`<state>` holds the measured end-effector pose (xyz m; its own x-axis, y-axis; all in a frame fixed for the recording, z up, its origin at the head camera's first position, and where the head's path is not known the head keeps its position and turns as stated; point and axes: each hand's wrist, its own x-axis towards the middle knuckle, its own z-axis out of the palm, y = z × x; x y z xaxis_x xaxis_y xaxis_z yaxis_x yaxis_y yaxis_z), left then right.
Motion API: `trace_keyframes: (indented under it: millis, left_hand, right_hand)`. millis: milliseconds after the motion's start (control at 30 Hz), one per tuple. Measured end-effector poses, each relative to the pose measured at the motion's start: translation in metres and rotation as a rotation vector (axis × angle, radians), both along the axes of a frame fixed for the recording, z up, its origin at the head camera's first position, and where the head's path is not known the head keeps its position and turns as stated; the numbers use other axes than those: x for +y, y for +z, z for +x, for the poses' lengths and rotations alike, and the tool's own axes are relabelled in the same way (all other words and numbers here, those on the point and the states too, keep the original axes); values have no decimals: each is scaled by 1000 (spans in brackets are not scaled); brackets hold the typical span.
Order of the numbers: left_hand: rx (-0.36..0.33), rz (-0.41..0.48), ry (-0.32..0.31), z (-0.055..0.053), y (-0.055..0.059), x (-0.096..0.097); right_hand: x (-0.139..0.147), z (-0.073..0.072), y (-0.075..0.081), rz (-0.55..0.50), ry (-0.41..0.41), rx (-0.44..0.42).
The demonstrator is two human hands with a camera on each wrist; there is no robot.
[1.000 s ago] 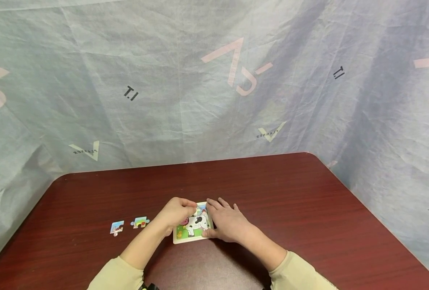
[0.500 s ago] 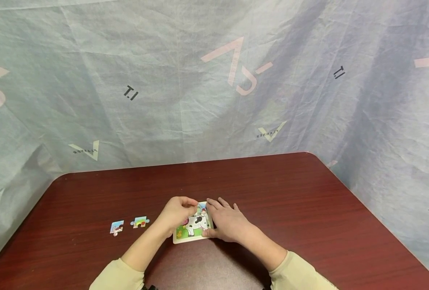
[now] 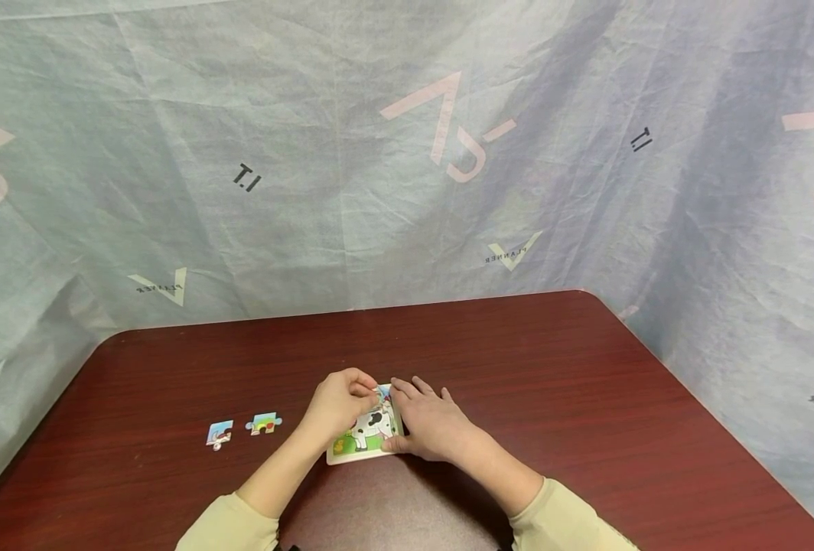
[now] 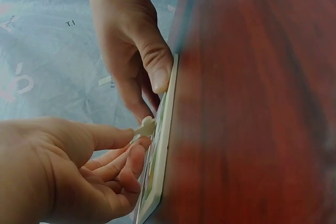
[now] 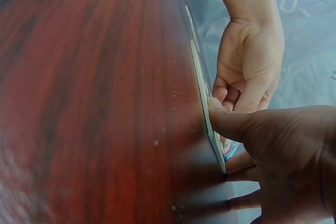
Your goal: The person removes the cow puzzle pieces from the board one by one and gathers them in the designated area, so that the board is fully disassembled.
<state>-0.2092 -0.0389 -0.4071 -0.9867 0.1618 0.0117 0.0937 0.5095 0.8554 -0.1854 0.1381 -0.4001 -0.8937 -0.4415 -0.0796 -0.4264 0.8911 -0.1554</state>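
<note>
A small jigsaw board [image 3: 356,458] with a pale rim and a cow picture lies on the table, between my hands. My left hand [image 3: 336,402] is over its upper left part. In the left wrist view, its thumb and fingers pinch a puzzle piece [image 4: 147,125], a pale knob of which shows close above the board; the piece's printed side is hidden. My right hand [image 3: 431,421] rests along the right edge of the board, fingers extended, its thumb [image 5: 216,106] pressing on the rim.
Two loose puzzle pieces lie left of the board: one with a blue top and a round tab [image 3: 219,434], another with side tabs [image 3: 264,424]. The dark red table [image 3: 517,360] ends at a hanging grey cloth [image 3: 297,229].
My left hand has shifted slightly up and to the right over the board, its fingers still pinched. The right hand stays in place on the edge.
</note>
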Motion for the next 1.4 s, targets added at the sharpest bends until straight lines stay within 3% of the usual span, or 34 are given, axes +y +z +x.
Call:
trace_keyframes:
  millis: [800, 1200, 1400]
  left_hand:
    - [-39, 12, -17, 0, 1, -2]
    - [-61, 75, 3, 7, 5, -19]
    - [-52, 62, 27, 10, 5, -31]
  right_hand:
    - [0, -1, 1, 13, -4, -24]
    - [0, -4, -2, -10, -12, -41]
    - [0, -4, -2, -26, -11, -40]
